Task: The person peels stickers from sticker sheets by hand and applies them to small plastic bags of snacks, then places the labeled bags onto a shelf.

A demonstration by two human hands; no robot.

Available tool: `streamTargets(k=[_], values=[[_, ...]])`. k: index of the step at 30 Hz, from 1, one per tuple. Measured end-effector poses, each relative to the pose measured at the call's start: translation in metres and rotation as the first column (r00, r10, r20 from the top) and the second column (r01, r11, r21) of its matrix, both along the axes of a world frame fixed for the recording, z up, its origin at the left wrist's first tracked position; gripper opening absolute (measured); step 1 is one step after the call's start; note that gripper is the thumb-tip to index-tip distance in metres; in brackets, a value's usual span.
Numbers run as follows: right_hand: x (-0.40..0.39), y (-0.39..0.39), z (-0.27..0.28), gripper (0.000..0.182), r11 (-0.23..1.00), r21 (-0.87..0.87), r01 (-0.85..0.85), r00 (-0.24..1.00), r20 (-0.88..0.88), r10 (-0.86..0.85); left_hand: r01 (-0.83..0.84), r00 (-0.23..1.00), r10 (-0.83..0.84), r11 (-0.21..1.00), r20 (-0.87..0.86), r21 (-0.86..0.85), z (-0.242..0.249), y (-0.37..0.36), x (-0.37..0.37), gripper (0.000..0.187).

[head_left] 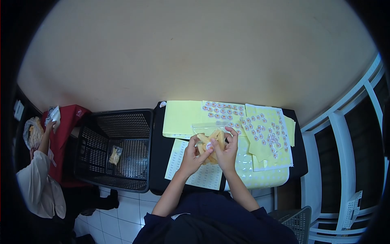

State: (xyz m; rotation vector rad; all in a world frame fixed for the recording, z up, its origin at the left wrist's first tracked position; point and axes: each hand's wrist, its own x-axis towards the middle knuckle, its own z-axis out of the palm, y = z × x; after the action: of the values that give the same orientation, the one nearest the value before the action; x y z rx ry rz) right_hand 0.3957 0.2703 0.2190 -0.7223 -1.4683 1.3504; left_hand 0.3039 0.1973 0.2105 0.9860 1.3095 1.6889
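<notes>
Both my hands hold a clear plastic bag (199, 129) of pale yellow pieces over the black-covered table (157, 162). My left hand (191, 157) grips the bag's left side, its thumb near a small round sticker (209, 145) on the front. My right hand (226, 152) holds the right side, thumb beside the sticker and fingers behind the bag. Beneath and behind lie yellow sheets (183, 118) with rows of round stickers (221, 110), and a sheet with small printed labels (203, 179).
Left of the table, a black crate (111, 185) holds one small filled bag (115, 155). Farther left, a co-worker (40, 183) reaches over a red-covered table (65, 142) near a bag of yellow pieces (33, 132). At the right stands a white metal frame (343, 150).
</notes>
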Motion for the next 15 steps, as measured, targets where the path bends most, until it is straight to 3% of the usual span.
streamTargets(k=[5, 9, 12, 15], values=[[-0.002, -0.01, -0.003, 0.049, 0.999, 0.008, 0.043, 0.999, 0.018, -0.043, 0.031, 0.999, -0.031, 0.999, 0.008, 0.027, -0.004, -0.011, -0.003, 0.052], [-0.004, -0.018, -0.001, 0.048, 0.998, 0.031, -0.047, 0.994, 0.101, 0.043, 0.049, 0.999, -0.049, 0.999, 0.022, 0.013, -0.012, -0.024, -0.01, 0.054], [-0.009, -0.025, -0.001, 0.05, 0.992, -0.014, -0.124, 0.983, 0.133, 0.125, 0.008, 1.0, -0.006, 0.997, -0.03, 0.076, -0.014, -0.031, -0.016, 0.046], [-0.018, -0.036, -0.001, 0.056, 0.975, -0.05, -0.216, 0.97, 0.101, 0.22, -0.112, 0.989, 0.107, 0.993, 0.103, 0.044, -0.015, -0.034, -0.023, 0.03]])
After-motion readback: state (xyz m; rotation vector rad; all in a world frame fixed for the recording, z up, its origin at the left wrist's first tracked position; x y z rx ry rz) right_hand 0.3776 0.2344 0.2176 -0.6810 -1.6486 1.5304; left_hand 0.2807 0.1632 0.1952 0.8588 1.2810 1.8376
